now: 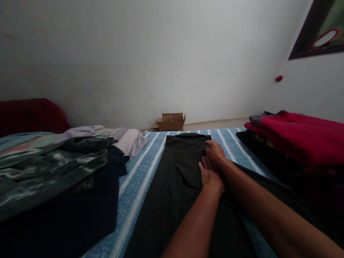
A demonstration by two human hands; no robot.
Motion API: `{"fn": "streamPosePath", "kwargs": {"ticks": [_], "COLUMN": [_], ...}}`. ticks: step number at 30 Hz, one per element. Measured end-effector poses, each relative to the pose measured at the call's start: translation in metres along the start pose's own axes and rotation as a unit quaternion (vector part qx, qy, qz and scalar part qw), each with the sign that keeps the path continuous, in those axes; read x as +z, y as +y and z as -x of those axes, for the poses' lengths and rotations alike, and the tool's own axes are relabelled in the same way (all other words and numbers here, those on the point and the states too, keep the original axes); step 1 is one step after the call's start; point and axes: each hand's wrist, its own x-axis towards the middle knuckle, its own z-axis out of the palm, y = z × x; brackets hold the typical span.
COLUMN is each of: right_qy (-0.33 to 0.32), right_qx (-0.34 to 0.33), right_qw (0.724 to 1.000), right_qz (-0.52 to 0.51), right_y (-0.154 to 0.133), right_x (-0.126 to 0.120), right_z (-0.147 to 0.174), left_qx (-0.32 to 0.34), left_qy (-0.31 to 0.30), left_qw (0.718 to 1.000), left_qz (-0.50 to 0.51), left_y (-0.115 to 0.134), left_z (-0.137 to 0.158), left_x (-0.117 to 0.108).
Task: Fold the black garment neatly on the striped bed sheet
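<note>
A pair of dark trousers [161,190] lies spread on the blue-and-white striped bedding, its waistband at the far end and its legs running toward me. My left hand [211,177] rests flat on the upper right part of the trousers, fingers apart. Just beyond it, my right hand [215,152] is closed at the right edge of the cloth below the waistband, fingers curled on the fabric. The two hands touch or nearly touch, and my right forearm covers part of the right trouser leg.
Loose clothes [53,168] are heaped on the left. On the right stands a stack of folded clothes [303,132], red on top. An open cardboard box [170,124] sits beyond the striped bedding [137,182], by the wall. A dark red object [32,114] is at far left.
</note>
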Motion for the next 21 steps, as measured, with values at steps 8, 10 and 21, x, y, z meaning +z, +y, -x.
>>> {"fn": "streamPosePath", "kwargs": {"ticks": [8, 10, 21], "right_qy": [-0.01, -0.015, 0.101], "right_qx": [-0.002, -0.01, 0.1], "right_qw": [1.0, 1.0, 0.937], "right_qz": [0.004, 0.008, 0.318], "right_y": [0.03, 0.039, 0.111], "right_x": [-0.057, -0.074, -0.166], "right_z": [0.085, 0.116, 0.22], "left_qx": [-0.043, -0.058, -0.103], "left_qy": [-0.007, 0.006, 0.007], "left_qw": [0.999, 0.998, 0.994], "left_qz": [-0.009, -0.008, -0.026], "left_y": [0.004, 0.003, -0.036], "left_z": [0.0, -0.006, -0.052], "left_x": [-0.016, -0.026, -0.03]}}
